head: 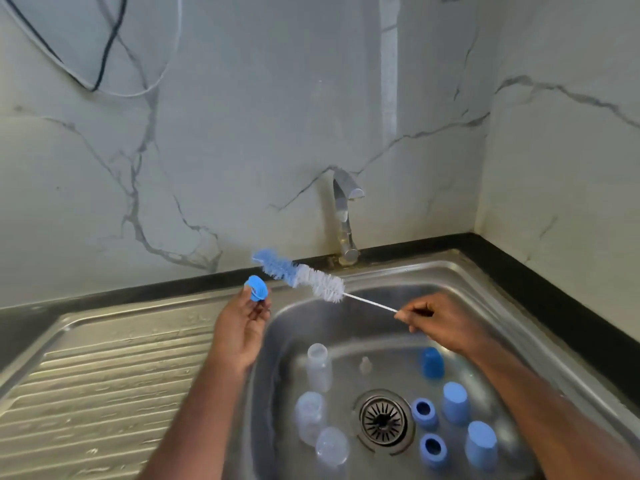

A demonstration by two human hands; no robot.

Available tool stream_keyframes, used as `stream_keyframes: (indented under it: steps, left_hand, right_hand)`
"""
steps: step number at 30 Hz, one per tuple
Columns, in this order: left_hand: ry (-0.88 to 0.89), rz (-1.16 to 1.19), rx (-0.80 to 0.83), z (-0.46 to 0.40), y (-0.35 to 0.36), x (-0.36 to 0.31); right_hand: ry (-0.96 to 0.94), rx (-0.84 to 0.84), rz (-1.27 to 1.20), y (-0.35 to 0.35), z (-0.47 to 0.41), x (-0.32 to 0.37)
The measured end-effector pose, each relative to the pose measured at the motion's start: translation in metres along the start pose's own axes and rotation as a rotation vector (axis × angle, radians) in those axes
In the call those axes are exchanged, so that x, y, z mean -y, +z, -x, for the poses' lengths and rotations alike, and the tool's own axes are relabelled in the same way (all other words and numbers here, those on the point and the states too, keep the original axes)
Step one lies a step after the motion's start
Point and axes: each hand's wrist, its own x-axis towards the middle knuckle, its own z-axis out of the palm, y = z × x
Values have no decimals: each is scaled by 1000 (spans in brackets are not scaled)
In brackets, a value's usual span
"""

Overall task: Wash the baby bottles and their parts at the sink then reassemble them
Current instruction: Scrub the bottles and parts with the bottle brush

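My left hand holds a small blue screw ring up at the sink's left rim, pinched in the fingertips. My right hand pinches the thin white handle of a bottle brush whose blue-and-white bristle head points left, just above the ring. Down in the steel sink basin lie three clear bottles, a clear teat, three blue caps and two blue rings.
A steel faucet rises at the back of the sink, no water running. The drain strainer sits in the basin's middle. A ribbed draining board lies to the left. Marble walls close the back and right; cables hang upper left.
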Motion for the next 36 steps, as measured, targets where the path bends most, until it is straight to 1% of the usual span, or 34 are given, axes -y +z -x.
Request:
stream_keyframes:
  steps: [3,7,14,16,20,22,26,28,30,32,36]
  left_hand:
    - [-11,81,8,-2,-9,-8]
    - [-3,26,43,-8,-12,-2]
    - [56,84,-18,-13,-15,-2]
    - [62,38,-14,-8,-15,-4]
    - [49,-140,-16,2,-17,-11]
    - [46,-188,-15,6,-26,-12]
    - [68,-151,-3,10,-32,-12]
    - [104,-112,-3,9,-28,-14]
    - [121,-103,-24,6,-26,-15]
    - [131,-114,-51,4,-29,-15]
    - [119,-151,-50,4,-32,-16]
  right_hand:
    - [-22,44,44,5,0,2]
    - [-23,56,50,9,-2,0]
    - [-32,59,77,9,-4,-5]
    - [-30,68,100,9,-4,-5]
    - [-74,5,71,5,-5,-4]
    - [-93,-19,142,7,-7,-7]
    - [-83,15,389,12,-4,-10]
    - [-127,15,440,13,0,-4]
    - [-174,10,441,14,2,1]
    - [-172,0,397,12,2,4]
    - [-221,-130,347,8,5,8]
